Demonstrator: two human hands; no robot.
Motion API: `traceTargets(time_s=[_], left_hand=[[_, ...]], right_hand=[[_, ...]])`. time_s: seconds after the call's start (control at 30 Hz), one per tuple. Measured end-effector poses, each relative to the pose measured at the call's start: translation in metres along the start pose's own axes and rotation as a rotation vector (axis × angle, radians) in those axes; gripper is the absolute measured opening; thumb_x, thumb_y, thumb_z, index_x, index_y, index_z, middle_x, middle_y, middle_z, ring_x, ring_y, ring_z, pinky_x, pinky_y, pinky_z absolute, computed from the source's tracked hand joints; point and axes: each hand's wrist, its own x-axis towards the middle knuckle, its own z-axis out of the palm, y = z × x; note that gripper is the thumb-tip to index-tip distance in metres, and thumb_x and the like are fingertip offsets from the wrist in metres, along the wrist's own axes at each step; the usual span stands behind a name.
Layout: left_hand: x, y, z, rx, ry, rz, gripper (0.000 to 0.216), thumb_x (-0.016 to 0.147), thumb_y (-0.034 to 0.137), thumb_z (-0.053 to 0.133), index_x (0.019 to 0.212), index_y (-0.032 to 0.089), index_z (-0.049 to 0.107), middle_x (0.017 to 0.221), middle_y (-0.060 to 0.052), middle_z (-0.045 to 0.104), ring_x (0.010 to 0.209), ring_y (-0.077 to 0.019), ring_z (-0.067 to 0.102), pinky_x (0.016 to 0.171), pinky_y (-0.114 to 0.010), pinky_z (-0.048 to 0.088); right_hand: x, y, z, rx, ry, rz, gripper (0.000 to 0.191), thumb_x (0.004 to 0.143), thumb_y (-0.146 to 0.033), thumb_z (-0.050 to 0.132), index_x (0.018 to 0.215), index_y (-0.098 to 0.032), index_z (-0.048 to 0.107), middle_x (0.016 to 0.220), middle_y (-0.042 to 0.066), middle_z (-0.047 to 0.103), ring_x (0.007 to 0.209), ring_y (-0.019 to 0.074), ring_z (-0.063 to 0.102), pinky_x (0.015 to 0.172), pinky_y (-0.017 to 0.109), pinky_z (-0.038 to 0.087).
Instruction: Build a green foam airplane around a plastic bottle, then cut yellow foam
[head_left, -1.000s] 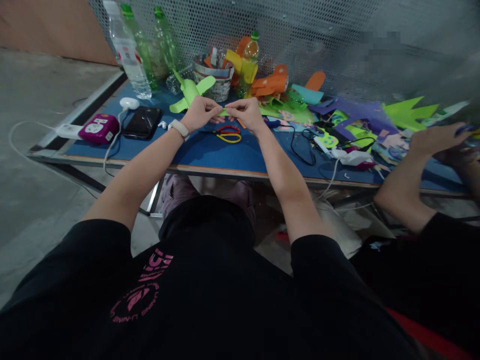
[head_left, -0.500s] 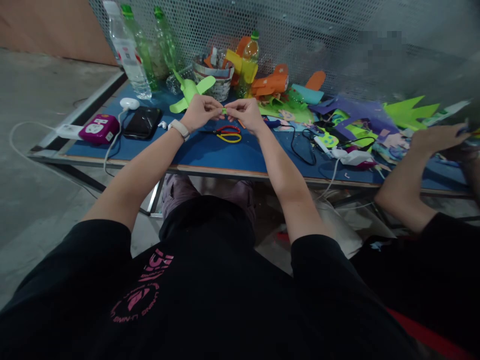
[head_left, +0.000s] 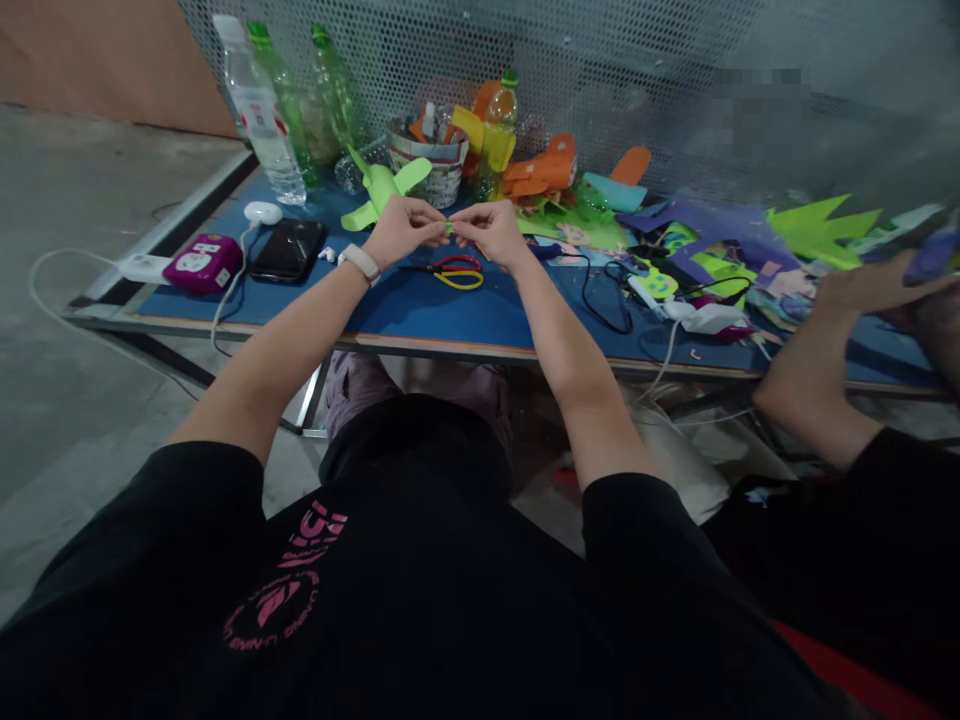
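Observation:
My left hand (head_left: 407, 229) and my right hand (head_left: 490, 231) meet fingertip to fingertip over the blue table. Pinched between them is a small yellow-green piece (head_left: 450, 229), mostly covered by the fingers; its exact kind does not show. Just behind my left hand lies a light-green paper airplane model (head_left: 382, 184) with rounded wings. Scissors (head_left: 459, 271) with one red and one yellow handle rest on the table below the hands. To the right of my right hand is a dark blue tool with a black cord (head_left: 546, 250).
At the left are a phone (head_left: 288, 250), a purple power adapter (head_left: 202, 263) and upright bottles (head_left: 264, 120). A woven basket (head_left: 442, 180), an orange model (head_left: 541, 168) and paper scraps (head_left: 697, 235) line the back. A co-worker's arm (head_left: 814, 340) reaches in at the right.
My hands stay nearly in place, fingers still pinched on the small piece. The view has shifted slightly. At the right, a purple item now shows at the co-worker's hand.

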Motion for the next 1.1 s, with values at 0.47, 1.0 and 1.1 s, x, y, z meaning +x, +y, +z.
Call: traceTargets(time_s=[0.47,1.0,1.1], left_hand=[[-0.004,0.010,0.002,0.032,-0.066,-0.066,0.043,0.112,0.048,0.111,0.103,0.019,0.082,0.084,-0.010,0.085,0.104,-0.0320,0.093,0.108,-0.053,0.082],[-0.006,0.003,0.000,-0.018,-0.100,-0.049,0.049,0.089,0.056,0.120,0.093,0.021,0.087,0.089,-0.014,0.091,0.087,-0.0333,0.094,0.088,-0.043,0.084],[-0.007,0.003,0.001,-0.049,-0.127,-0.068,0.051,0.084,0.062,0.121,0.092,0.022,0.090,0.091,-0.016,0.092,0.085,-0.0337,0.094,0.085,-0.043,0.083]], right_hand=[[-0.003,-0.006,0.001,-0.008,0.019,0.021,0.073,0.074,-0.085,0.126,0.095,-0.029,0.084,0.080,0.004,0.081,0.079,0.0301,0.086,0.092,0.055,0.087],[-0.008,-0.010,0.000,0.125,0.013,0.153,0.053,0.065,-0.048,0.127,0.086,-0.022,0.085,0.075,0.003,0.084,0.066,0.0176,0.077,0.068,0.028,0.070],[-0.008,-0.009,-0.004,0.148,-0.007,0.147,0.055,0.061,-0.049,0.129,0.086,-0.022,0.089,0.074,0.003,0.084,0.067,0.0177,0.078,0.070,0.028,0.071]])
